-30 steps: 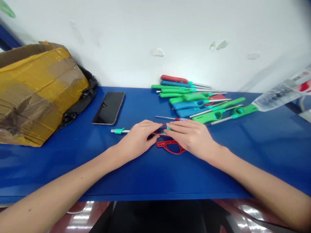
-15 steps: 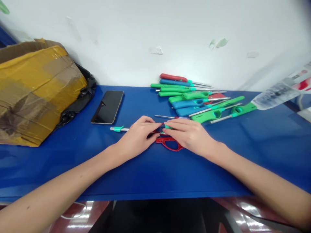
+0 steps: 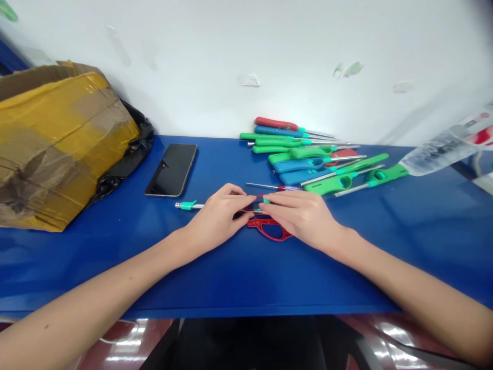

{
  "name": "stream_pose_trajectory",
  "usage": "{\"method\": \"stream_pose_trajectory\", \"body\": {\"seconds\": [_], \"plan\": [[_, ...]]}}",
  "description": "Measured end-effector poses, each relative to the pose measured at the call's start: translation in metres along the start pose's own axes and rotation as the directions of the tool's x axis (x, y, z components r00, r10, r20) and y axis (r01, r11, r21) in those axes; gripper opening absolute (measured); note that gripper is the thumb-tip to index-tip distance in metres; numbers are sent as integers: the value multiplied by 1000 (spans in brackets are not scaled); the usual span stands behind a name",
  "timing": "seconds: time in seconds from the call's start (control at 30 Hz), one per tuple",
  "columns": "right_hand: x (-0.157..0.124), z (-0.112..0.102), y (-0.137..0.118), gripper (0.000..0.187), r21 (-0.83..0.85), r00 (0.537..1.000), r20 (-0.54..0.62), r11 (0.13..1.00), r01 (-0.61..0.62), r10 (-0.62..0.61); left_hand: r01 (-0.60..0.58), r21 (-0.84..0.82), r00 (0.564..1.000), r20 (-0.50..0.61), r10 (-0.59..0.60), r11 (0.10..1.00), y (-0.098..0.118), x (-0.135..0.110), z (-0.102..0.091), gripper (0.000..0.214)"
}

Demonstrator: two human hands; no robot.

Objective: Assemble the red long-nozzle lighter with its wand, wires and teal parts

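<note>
My left hand point(image 3: 217, 218) and my right hand point(image 3: 302, 216) meet fingertip to fingertip over a red long-nosed lighter point(image 3: 252, 208) lying on the blue table point(image 3: 246, 272). Both hands press down on it with fingers held together. The lighter's metal nozzle with a teal collar point(image 3: 188, 206) sticks out to the left of my left hand. A loose red plastic shell half point(image 3: 269, 229) lies just in front of my hands. A small screwdriver point(image 3: 269, 187) rests just behind them.
A pile of several green, blue and red lighters point(image 3: 319, 162) lies at the back right. A black phone point(image 3: 172, 169) lies face up at the back left, beside a taped cardboard box point(image 3: 54, 144) on a black bag. A clear plastic bag point(image 3: 447, 146) is at the right edge.
Nothing has visibly changed apart from a slight shift of the view; both hands stay on the red lighter.
</note>
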State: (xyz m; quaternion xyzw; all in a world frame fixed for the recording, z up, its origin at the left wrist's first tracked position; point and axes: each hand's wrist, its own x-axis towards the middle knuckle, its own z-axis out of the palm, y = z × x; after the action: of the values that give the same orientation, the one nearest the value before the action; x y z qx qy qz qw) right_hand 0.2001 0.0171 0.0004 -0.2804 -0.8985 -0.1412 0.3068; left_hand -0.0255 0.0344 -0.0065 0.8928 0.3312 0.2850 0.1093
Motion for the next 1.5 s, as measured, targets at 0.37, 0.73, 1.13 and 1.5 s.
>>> {"method": "stream_pose_trajectory", "body": {"seconds": [0.37,0.73,1.13,1.5], "plan": [[0,2,0,19,-25,1000,-9,1000,17,-17,36,-15,998,57,-35,999,-1,1,0,29],[4,3,-1,26,25,997,53,998,-50,49,-4,-47,999,52,6,999,-5,0,-1,23],[-1,-3,5,27,182,979,193,978,-98,62,46,-37,998,38,-44,998,0,0,-1,24],[0,2,2,23,119,999,35,993,21,-25,155,2,984,-94,-154,988,11,-5,6,28]]}}
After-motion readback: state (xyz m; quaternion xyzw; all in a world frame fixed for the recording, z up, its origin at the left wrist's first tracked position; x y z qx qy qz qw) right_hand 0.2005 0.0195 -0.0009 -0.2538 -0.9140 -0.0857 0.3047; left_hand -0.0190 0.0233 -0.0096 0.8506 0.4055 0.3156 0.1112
